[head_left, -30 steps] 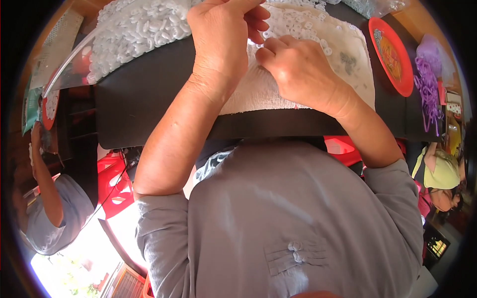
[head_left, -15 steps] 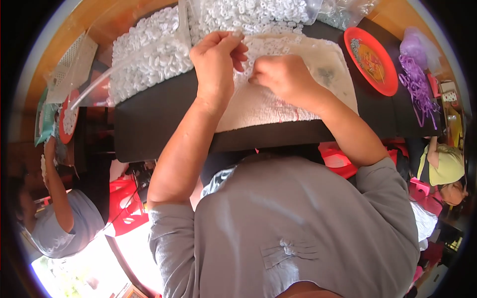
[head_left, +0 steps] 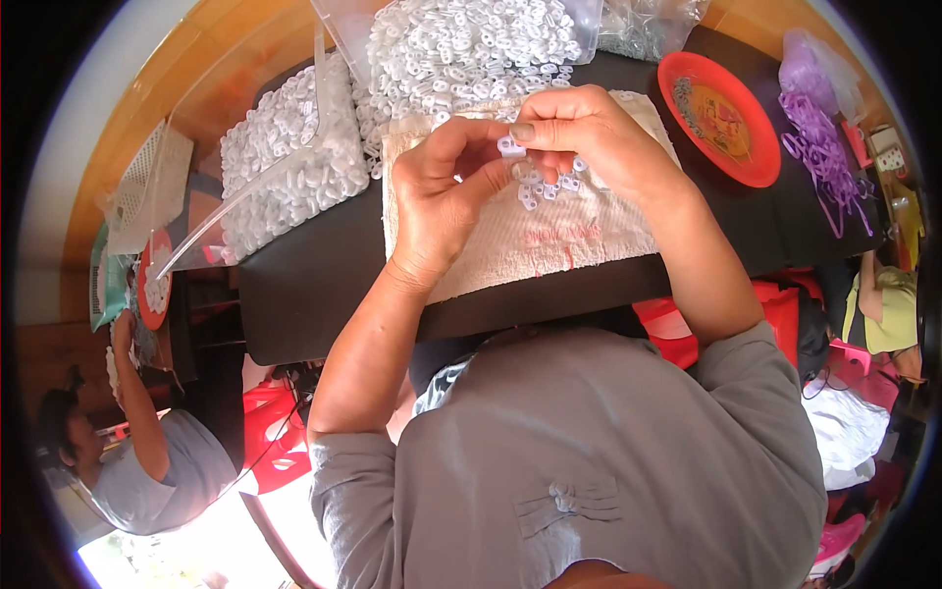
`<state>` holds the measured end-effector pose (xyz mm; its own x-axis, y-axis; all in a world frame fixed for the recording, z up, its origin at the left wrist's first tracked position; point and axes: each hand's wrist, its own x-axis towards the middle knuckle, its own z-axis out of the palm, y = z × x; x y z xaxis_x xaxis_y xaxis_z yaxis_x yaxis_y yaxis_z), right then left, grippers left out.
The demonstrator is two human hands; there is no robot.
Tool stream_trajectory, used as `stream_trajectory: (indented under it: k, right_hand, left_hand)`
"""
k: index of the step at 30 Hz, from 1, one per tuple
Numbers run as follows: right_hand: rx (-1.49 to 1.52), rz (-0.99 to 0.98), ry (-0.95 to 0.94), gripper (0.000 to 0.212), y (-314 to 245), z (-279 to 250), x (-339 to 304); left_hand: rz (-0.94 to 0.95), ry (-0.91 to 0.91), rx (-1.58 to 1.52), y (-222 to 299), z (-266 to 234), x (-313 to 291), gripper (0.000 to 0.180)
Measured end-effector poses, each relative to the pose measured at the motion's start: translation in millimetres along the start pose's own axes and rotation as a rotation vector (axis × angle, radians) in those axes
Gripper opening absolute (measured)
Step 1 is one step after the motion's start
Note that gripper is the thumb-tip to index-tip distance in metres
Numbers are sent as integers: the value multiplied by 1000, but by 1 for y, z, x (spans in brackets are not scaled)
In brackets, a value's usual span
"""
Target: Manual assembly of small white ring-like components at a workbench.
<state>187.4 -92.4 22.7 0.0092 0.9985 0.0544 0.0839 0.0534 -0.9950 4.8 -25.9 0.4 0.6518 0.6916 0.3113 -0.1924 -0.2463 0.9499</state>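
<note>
Both hands meet over a cream cloth (head_left: 471, 265) spread on the black table. Between their fingertips is a small white plastic piece with holes (head_left: 510, 147). My left hand (head_left: 446, 187) comes from the left, thumb and fingers closed around the piece's near side. From the right, my right hand (head_left: 594, 137) pinches it, with the thumb on top. Several similar loose white pieces (head_left: 545, 188) lie on the cloth just under my right fingers. Whether a smaller part is also between the fingers, I cannot make out.
Two clear bins of white plastic pieces (head_left: 471, 39) (head_left: 285, 167) stand at the back and left. A red plate (head_left: 760, 172) with small grey parts sits right, beside purple ribbons (head_left: 824, 177). A clear bag (head_left: 648, 29) lies behind. Other people (head_left: 186, 471) sit at both sides.
My left hand has come nearer from beside the back pile, and my right hand has risen; they now meet at a white piece. The view has shifted slightly.
</note>
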Motion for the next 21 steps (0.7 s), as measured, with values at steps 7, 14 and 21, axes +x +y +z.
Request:
stream_trajectory:
  k: [7,14,21]
  right_hand:
    - [4,41,-41,22,-5,3,-6]
    - [47,20,-7,21,-8,10,-5]
    - [75,-73,281,17,-13,-4,-10]
  left_hand:
    - [127,39,65,-4,1,-6,17]
    - [123,91,-29,4,1,-8,17]
    - [629,560,383,98,-46,8,28]
